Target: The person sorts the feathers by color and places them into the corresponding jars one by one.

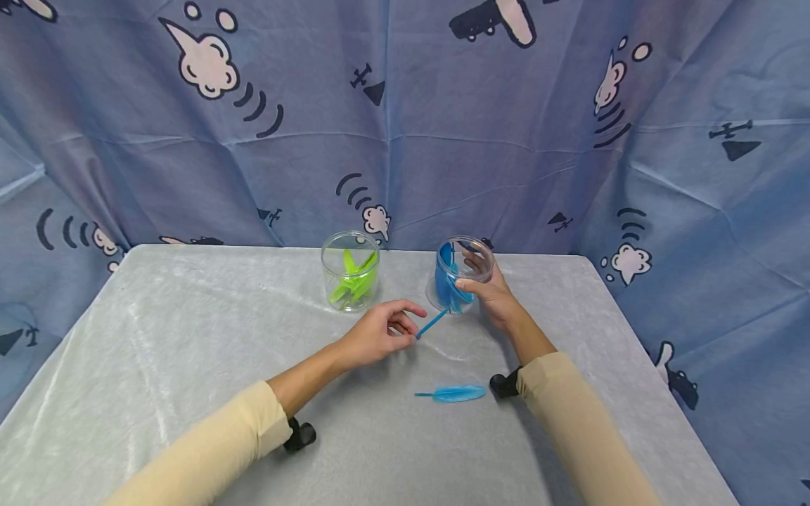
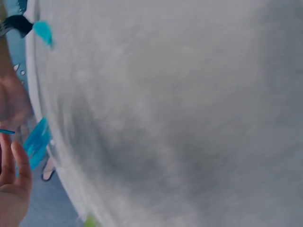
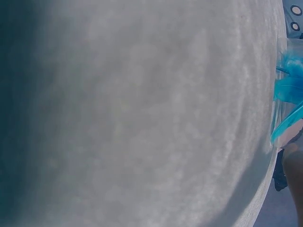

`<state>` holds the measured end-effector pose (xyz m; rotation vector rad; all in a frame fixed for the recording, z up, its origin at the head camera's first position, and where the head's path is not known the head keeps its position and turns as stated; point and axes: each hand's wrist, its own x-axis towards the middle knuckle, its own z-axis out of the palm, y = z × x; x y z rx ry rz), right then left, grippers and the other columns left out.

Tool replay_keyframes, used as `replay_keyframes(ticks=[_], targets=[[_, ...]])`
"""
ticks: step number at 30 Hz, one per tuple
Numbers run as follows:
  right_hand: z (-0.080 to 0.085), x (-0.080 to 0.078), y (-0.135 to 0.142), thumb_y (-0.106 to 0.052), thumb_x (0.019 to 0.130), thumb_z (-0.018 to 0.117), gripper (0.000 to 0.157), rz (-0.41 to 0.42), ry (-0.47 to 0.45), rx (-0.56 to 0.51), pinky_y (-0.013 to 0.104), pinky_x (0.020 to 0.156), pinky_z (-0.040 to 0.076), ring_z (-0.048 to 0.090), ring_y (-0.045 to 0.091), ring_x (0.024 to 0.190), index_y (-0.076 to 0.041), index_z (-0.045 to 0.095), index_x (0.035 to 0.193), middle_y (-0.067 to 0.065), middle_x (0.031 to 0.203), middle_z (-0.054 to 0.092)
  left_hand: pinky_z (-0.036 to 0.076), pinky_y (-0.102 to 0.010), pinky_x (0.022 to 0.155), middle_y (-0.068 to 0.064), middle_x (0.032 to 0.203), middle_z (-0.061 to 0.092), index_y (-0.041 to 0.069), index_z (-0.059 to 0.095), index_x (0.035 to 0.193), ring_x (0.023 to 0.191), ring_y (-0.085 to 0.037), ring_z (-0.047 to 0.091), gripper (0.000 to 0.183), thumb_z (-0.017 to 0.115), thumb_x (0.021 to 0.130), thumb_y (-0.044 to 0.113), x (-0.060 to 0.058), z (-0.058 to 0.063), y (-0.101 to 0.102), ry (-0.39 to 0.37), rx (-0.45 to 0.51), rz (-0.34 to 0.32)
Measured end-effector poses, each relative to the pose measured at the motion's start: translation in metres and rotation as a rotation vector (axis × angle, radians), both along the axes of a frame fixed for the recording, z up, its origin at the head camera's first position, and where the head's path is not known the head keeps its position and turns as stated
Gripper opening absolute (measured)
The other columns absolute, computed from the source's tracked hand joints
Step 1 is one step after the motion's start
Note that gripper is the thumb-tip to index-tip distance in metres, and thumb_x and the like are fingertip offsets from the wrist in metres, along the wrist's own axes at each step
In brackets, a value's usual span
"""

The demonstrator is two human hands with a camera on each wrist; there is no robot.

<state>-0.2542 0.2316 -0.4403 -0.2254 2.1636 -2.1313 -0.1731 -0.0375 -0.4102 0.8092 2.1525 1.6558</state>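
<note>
My left hand (image 1: 378, 337) pinches a thin blue feather (image 1: 432, 323) by one end, thumb against fingertips. The feather slants up toward a clear plastic jar (image 1: 470, 275); whether its far end touches the jar I cannot tell. Several blue feathers (image 1: 446, 270) stand inside that jar, also showing as bright blue feathers (image 3: 289, 90) at the right wrist view's edge. Around the jar's right side my right hand (image 1: 496, 299) curls, thumb in front and fingers behind. Another blue feather (image 1: 457, 393) lies flat on the table, nearer me.
A second clear jar (image 1: 350, 273) with several green feathers (image 1: 354, 284) stands left of the blue one, near the back edge. The grey cloth-covered table (image 1: 209, 337) ends at a patterned blue curtain (image 1: 418, 176). Both wrists wear small black devices (image 1: 300, 436).
</note>
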Motion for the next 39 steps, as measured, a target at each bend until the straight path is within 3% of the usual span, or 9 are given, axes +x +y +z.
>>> replay_keyframes(ticks=[7, 17, 32, 39], targets=[[-0.002, 0.002, 0.0, 0.01, 0.089, 0.061, 0.084, -0.003, 0.019, -0.012, 0.046, 0.117, 0.023, 0.019, 0.027, 0.148, -0.014, 0.017, 0.157, 0.017, 0.161, 0.023, 0.052, -0.024, 0.07, -0.011, 0.092, 0.069, -0.001, 0.064, 0.119, 0.08, -0.015, 0.065, 0.031, 0.069, 0.088, -0.005, -0.013, 0.019, 0.001, 0.031, 0.038, 0.051], [-0.004, 0.001, 0.0, 0.007, 0.089, 0.062, 0.084, -0.021, -0.001, -0.01, 0.05, 0.117, 0.024, 0.019, 0.028, 0.148, -0.013, 0.017, 0.157, 0.019, 0.161, 0.021, 0.054, -0.026, 0.068, -0.012, 0.09, 0.07, -0.001, 0.065, 0.117, 0.073, -0.019, 0.066, 0.031, 0.073, 0.087, -0.003, -0.032, 0.046, 0.003, 0.064, 0.086, 0.117], [-0.002, 0.001, -0.001, 0.0, 0.09, 0.066, 0.082, -0.033, -0.02, 0.018, 0.047, 0.12, 0.017, 0.02, 0.023, 0.148, -0.018, 0.019, 0.156, 0.011, 0.161, 0.026, 0.053, -0.028, 0.066, -0.007, 0.088, 0.072, 0.005, 0.067, 0.115, 0.075, -0.024, 0.066, 0.026, 0.073, 0.089, 0.005, -0.05, 0.059, 0.016, 0.103, 0.006, 0.254], [0.0, -0.001, -0.002, 0.0, 0.089, 0.067, 0.082, -0.036, -0.022, 0.028, 0.049, 0.12, 0.017, 0.02, 0.024, 0.148, -0.019, 0.021, 0.155, 0.012, 0.161, 0.027, 0.053, -0.029, 0.068, -0.005, 0.089, 0.072, 0.006, 0.068, 0.114, 0.076, -0.019, 0.065, 0.023, 0.071, 0.091, 0.007, -0.057, 0.064, 0.021, 0.117, -0.065, 0.299]])
